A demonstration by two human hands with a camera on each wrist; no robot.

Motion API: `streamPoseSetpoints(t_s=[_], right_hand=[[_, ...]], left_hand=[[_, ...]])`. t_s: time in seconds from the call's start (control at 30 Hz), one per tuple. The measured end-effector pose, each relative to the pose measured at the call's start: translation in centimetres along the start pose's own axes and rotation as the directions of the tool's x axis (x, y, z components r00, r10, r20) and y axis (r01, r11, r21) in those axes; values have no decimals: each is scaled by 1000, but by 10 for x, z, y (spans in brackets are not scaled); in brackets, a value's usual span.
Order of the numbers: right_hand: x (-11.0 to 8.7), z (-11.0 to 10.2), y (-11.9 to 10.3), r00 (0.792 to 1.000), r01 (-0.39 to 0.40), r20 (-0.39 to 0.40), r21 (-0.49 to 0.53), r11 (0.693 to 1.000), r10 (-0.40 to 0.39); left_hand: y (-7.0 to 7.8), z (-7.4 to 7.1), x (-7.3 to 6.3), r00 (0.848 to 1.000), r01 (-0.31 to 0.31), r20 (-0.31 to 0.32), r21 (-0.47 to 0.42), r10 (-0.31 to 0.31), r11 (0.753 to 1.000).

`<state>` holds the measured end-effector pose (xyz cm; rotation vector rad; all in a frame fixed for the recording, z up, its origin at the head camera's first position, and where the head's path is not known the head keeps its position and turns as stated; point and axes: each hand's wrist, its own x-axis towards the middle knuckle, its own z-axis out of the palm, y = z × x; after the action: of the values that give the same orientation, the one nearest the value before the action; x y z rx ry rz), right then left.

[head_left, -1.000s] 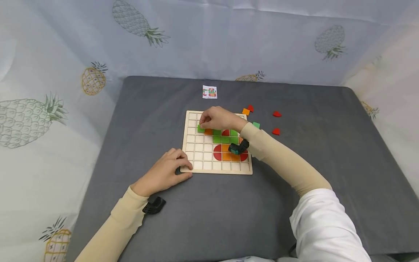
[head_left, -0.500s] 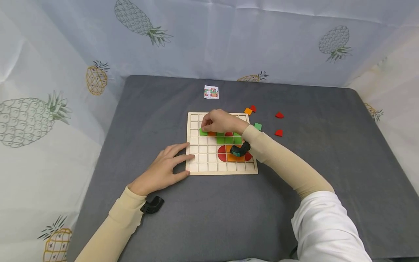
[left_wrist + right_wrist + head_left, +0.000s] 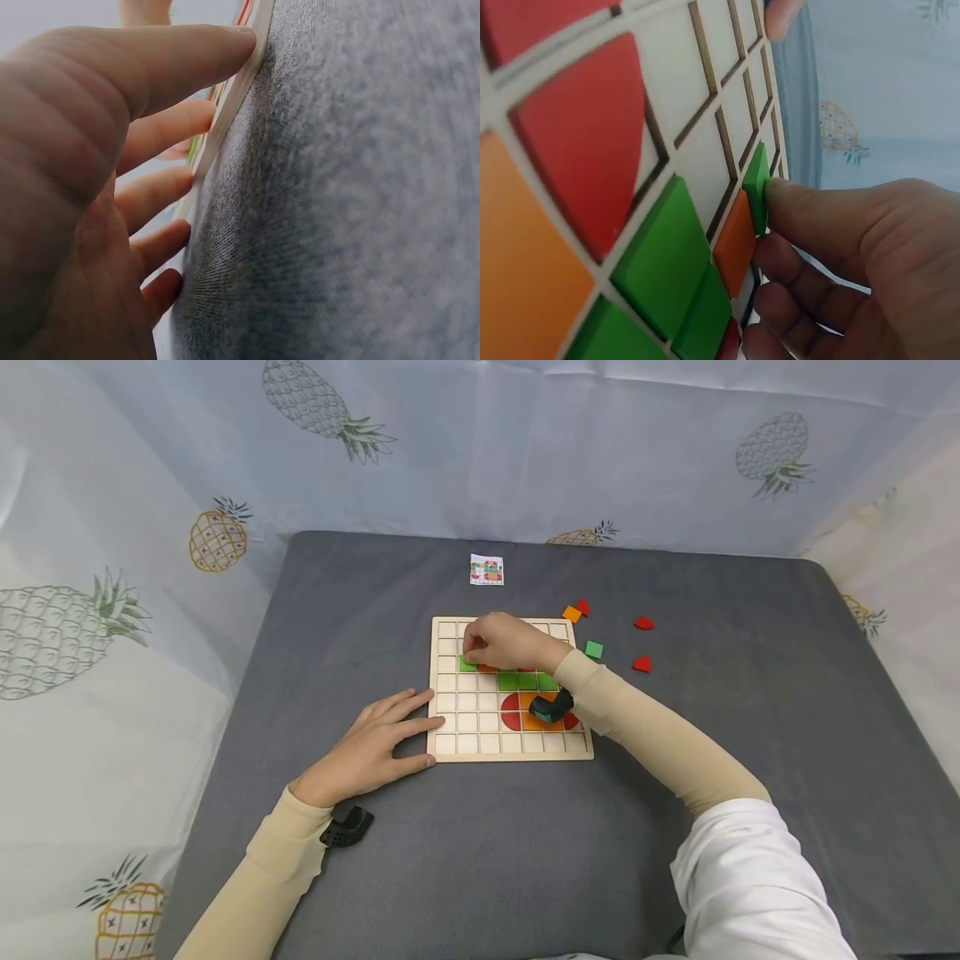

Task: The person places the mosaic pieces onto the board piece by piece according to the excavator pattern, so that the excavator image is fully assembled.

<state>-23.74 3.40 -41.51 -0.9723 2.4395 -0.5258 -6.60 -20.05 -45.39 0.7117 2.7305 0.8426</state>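
Observation:
A wooden grid board point(image 3: 510, 757) lies on the table, its right side partly filled with green, orange and red tiles. My left hand point(image 3: 363, 752) rests at the board's left edge, thumb and fingers straight and spread along the rim. Over the upper left part of the grid, my right hand point(image 3: 506, 642) pinches a green square tile point(image 3: 756, 191) between thumb and fingertips. That tile stands slightly raised at its cell, beside an orange tile point(image 3: 736, 244) in the same row. A red quarter-round tile point(image 3: 585, 139) shows closer to the right wrist camera.
A small pattern card point(image 3: 487, 570) lies behind the board. Loose to its right are an orange tile point(image 3: 572, 614), a green tile point(image 3: 593, 649) and several red quarter-round pieces point(image 3: 642, 664). A pineapple-print curtain point(image 3: 495, 452) hangs behind the grey table point(image 3: 480, 860).
My left hand has shifted from the board's lower left corner up along its left side, fingers straighter. The board sits slightly further right in view. My right hand stays at the green tile.

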Motion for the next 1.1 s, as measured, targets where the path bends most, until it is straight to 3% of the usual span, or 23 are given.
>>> streamPoseSetpoints(t_s=[0.5, 0.7, 0.87, 1.1], right_hand=[[-8, 3, -6, 996, 89, 18, -145, 985, -87], [-16, -21, 2, 997, 80, 0, -54, 995, -80], [-26, -44, 13, 999, 16, -39, 47, 999, -14], [-42, -60, 31, 995, -68, -66, 116, 991, 76]], left_hand=[[1, 1, 1, 1000, 10, -8, -14, -10, 1000], [2, 0, 2, 1000, 9, -6, -14, -9, 1000], [2, 0, 2, 1000, 14, -1, -21, -14, 1000], [2, 0, 2, 1000, 11, 1, -20, -11, 1000]])
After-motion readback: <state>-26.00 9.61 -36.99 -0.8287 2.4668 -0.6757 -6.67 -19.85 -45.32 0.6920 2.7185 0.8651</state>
